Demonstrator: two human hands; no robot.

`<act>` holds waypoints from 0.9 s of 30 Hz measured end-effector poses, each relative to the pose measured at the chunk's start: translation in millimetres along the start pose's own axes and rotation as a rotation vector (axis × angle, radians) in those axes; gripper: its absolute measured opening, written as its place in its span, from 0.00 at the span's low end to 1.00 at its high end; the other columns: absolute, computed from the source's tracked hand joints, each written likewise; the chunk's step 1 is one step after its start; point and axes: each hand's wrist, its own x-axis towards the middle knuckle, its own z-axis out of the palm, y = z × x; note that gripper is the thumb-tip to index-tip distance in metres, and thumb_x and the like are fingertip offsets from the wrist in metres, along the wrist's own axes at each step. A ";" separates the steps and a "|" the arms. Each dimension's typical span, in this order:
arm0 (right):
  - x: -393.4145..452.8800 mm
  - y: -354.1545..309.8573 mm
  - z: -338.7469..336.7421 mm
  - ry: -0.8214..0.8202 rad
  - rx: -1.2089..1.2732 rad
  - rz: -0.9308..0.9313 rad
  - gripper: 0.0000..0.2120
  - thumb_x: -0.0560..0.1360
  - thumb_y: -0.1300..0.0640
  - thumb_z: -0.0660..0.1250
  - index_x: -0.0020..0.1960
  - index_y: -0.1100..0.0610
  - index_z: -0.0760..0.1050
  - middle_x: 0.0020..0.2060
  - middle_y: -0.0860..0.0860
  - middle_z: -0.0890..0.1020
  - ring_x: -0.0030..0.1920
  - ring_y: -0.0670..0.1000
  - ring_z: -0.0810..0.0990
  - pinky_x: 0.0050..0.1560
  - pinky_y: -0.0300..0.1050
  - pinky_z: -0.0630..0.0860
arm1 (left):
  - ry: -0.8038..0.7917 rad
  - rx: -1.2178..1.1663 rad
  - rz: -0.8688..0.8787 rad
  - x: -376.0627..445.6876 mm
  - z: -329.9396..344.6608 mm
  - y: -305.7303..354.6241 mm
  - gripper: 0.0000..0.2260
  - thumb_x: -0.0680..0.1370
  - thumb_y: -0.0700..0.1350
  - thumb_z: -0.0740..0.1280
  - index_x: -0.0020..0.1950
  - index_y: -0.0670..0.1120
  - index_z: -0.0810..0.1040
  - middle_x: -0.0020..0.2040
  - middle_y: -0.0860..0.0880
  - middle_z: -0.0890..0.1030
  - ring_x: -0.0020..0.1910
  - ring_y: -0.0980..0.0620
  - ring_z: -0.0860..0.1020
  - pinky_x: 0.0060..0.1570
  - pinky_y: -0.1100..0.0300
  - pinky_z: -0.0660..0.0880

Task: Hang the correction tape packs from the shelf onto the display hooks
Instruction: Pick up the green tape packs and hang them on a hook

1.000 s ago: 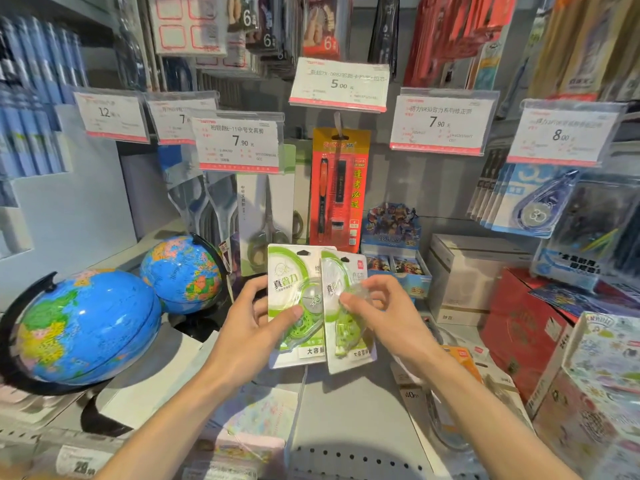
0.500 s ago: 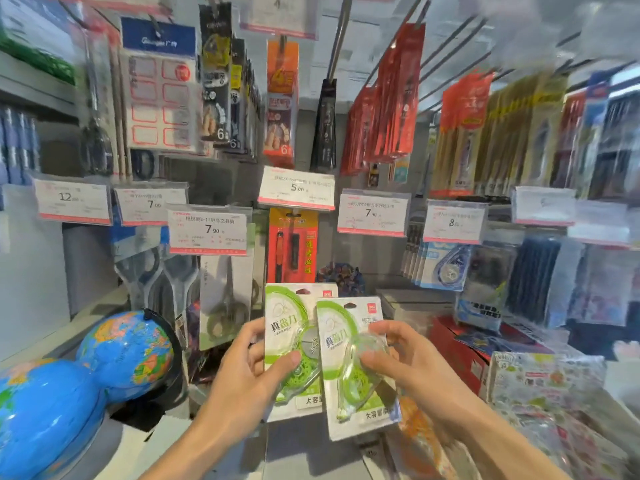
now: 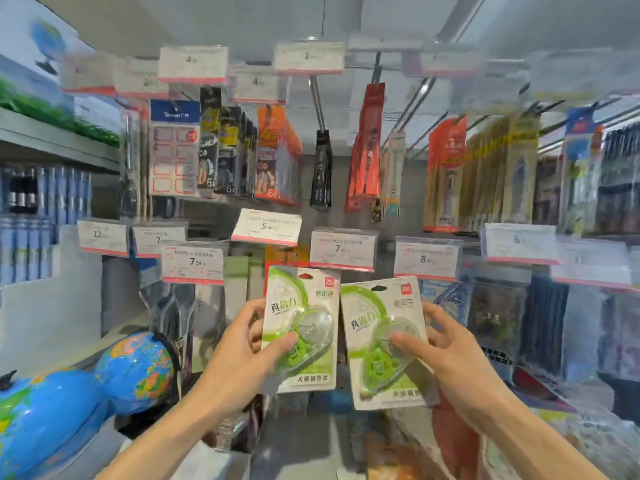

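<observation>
Head view, left to right: two blue globes (image 3: 135, 372) sit at the lower left, then two green-and-white correction tape packs are held up side by side in front of the price tags (image 3: 341, 250), one per hand. Left hand (image 3: 239, 355) grips the left pack (image 3: 300, 337), thumb across its blister, long axis upright with the hang slot on top. Right hand (image 3: 446, 355) pinches the right pack (image 3: 384, 344), also hang slot up but tilted slightly left; neither is on a hook.

Each hand (image 3: 239, 344) (image 3: 446, 355) grips one correction tape pack (image 3: 301, 327) (image 3: 377, 344); hooks apparently blurred.
</observation>
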 end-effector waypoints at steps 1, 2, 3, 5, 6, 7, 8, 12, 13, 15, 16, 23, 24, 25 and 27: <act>1.9 -0.2 -2.3 -0.018 0.003 -0.011 0.24 0.63 0.46 0.82 0.58 0.36 0.81 0.56 0.50 0.89 0.55 0.54 0.89 0.55 0.50 0.86 | 0.021 0.006 0.005 0.1 1.0 1.1 0.19 0.78 0.38 0.73 0.62 0.57 0.73 0.54 0.56 0.88 0.51 0.55 0.87 0.45 0.68 0.80; 3.5 0.5 -3.9 -0.031 0.008 -0.024 0.22 0.65 0.47 0.81 0.56 0.35 0.81 0.56 0.50 0.89 0.55 0.54 0.89 0.54 0.48 0.86 | 0.039 0.011 0.010 -0.1 1.9 1.9 0.19 0.77 0.38 0.73 0.61 0.57 0.73 0.54 0.55 0.88 0.51 0.55 0.87 0.45 0.68 0.80; 4.5 1.6 -5.1 -0.037 0.012 -0.035 0.21 0.66 0.48 0.80 0.57 0.34 0.82 0.56 0.50 0.89 0.56 0.53 0.89 0.52 0.46 0.86 | 0.052 0.015 0.014 -0.9 2.2 2.8 0.19 0.77 0.39 0.74 0.62 0.57 0.74 0.55 0.54 0.88 0.51 0.54 0.87 0.46 0.67 0.81; 6.5 6.7 -8.1 -0.042 0.015 -0.042 0.24 0.68 0.51 0.79 0.62 0.38 0.80 0.57 0.50 0.89 0.57 0.53 0.88 0.49 0.42 0.85 | 0.068 0.026 0.028 -3.9 1.5 2.9 0.20 0.76 0.43 0.76 0.64 0.56 0.74 0.57 0.53 0.88 0.53 0.53 0.87 0.48 0.63 0.82; 7.6 8.8 -9.3 -0.051 0.019 -0.039 0.26 0.69 0.52 0.79 0.65 0.41 0.79 0.58 0.50 0.89 0.58 0.53 0.88 0.49 0.42 0.85 | 0.074 0.036 0.037 -5.6 0.5 2.8 0.22 0.75 0.46 0.77 0.65 0.57 0.73 0.58 0.53 0.87 0.54 0.52 0.87 0.49 0.61 0.83; 8.6 9.8 -9.9 -0.060 0.023 -0.034 0.27 0.70 0.52 0.80 0.67 0.42 0.77 0.59 0.49 0.88 0.58 0.53 0.88 0.49 0.42 0.85 | 0.078 0.047 0.044 -7.3 -1.0 3.0 0.23 0.73 0.48 0.76 0.66 0.57 0.73 0.58 0.53 0.87 0.55 0.52 0.86 0.49 0.60 0.83; 9.7 10.3 -10.2 -0.066 0.026 -0.031 0.28 0.71 0.53 0.80 0.68 0.43 0.77 0.59 0.49 0.88 0.58 0.53 0.88 0.49 0.44 0.85 | 0.080 0.053 0.049 -8.3 -2.4 2.9 0.24 0.73 0.49 0.75 0.67 0.56 0.73 0.59 0.53 0.87 0.56 0.52 0.86 0.49 0.61 0.83; 10.9 10.9 -6.5 -0.016 -0.034 -0.035 0.21 0.76 0.57 0.77 0.64 0.39 0.78 0.58 0.46 0.88 0.57 0.52 0.88 0.53 0.52 0.86 | 0.092 0.068 0.064 -8.9 -7.8 1.7 0.23 0.73 0.49 0.75 0.66 0.58 0.73 0.60 0.53 0.86 0.58 0.52 0.85 0.50 0.61 0.83; 11.0 11.0 -3.5 0.009 -0.056 -0.041 0.20 0.77 0.58 0.76 0.63 0.40 0.79 0.57 0.46 0.89 0.57 0.51 0.88 0.56 0.54 0.85 | 0.093 0.076 0.064 -8.6 -8.9 1.7 0.22 0.73 0.50 0.75 0.65 0.61 0.74 0.60 0.53 0.86 0.57 0.52 0.85 0.51 0.60 0.83; 11.2 9.7 4.9 0.059 -0.058 -0.049 0.19 0.78 0.60 0.75 0.65 0.45 0.78 0.55 0.45 0.89 0.55 0.49 0.89 0.57 0.54 0.83 | 0.090 0.092 0.064 -7.4 -10.1 2.4 0.20 0.73 0.51 0.74 0.61 0.67 0.75 0.59 0.55 0.86 0.57 0.53 0.86 0.52 0.60 0.83; 11.2 7.7 10.2 0.085 -0.043 -0.050 0.19 0.78 0.60 0.75 0.66 0.47 0.78 0.54 0.45 0.89 0.54 0.48 0.89 0.56 0.52 0.83 | 0.086 0.095 0.064 -6.8 -10.4 2.3 0.20 0.73 0.51 0.74 0.61 0.68 0.74 0.59 0.55 0.86 0.57 0.54 0.85 0.52 0.60 0.83; 6.0 -2.2 38.6 0.289 -0.079 -0.083 0.19 0.77 0.58 0.75 0.66 0.50 0.77 0.51 0.44 0.89 0.48 0.43 0.89 0.49 0.46 0.85 | 0.055 0.091 0.052 -2.8 -13.1 -0.1 0.21 0.78 0.43 0.73 0.66 0.60 0.72 0.59 0.55 0.87 0.57 0.53 0.86 0.50 0.61 0.83; 5.2 -3.1 37.8 0.292 -0.070 -0.089 0.18 0.77 0.58 0.75 0.66 0.49 0.77 0.50 0.43 0.90 0.48 0.43 0.89 0.48 0.44 0.85 | 0.052 0.092 0.049 -2.8 -13.2 -0.2 0.21 0.78 0.42 0.73 0.66 0.59 0.71 0.59 0.55 0.87 0.56 0.53 0.86 0.49 0.62 0.82; 4.4 -4.2 35.9 0.284 -0.050 -0.093 0.17 0.78 0.59 0.75 0.64 0.49 0.78 0.50 0.43 0.90 0.48 0.43 0.89 0.46 0.42 0.85 | 0.048 0.093 0.045 -3.0 -13.5 -0.2 0.21 0.78 0.41 0.73 0.67 0.58 0.71 0.58 0.55 0.87 0.56 0.53 0.86 0.49 0.62 0.82; 3.0 -6.8 30.8 0.246 -0.006 -0.098 0.15 0.77 0.60 0.75 0.61 0.47 0.78 0.50 0.42 0.90 0.50 0.46 0.90 0.46 0.43 0.86 | 0.045 0.095 0.044 -3.8 -13.9 0.2 0.21 0.78 0.41 0.72 0.67 0.57 0.71 0.58 0.54 0.87 0.56 0.53 0.86 0.49 0.61 0.83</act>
